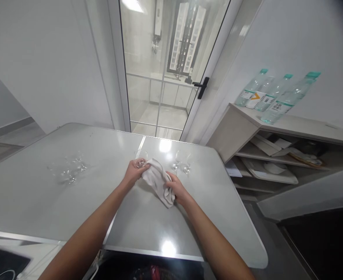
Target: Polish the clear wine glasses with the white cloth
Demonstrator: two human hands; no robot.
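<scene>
My left hand (134,172) is closed around a clear glass cup (141,158) above the middle of the table. Its thumb lies against the edge of a pale cloth (157,179). My right hand (177,187) grips the other end of the cloth, which hangs in folds between both hands. Just beyond my right hand, two clear glasses (176,165) stand on the table. On the left side sits a group of several clear glasses (69,169), hard to separate because they are transparent.
The glossy grey table (148,225) has a seam running through it. Behind it is a glass door (159,97) with a black handle (202,87). At right, several plastic bottles (279,105) stand on a shelf unit (247,128) holding papers and trays. A dark device (5,264) lies at lower left.
</scene>
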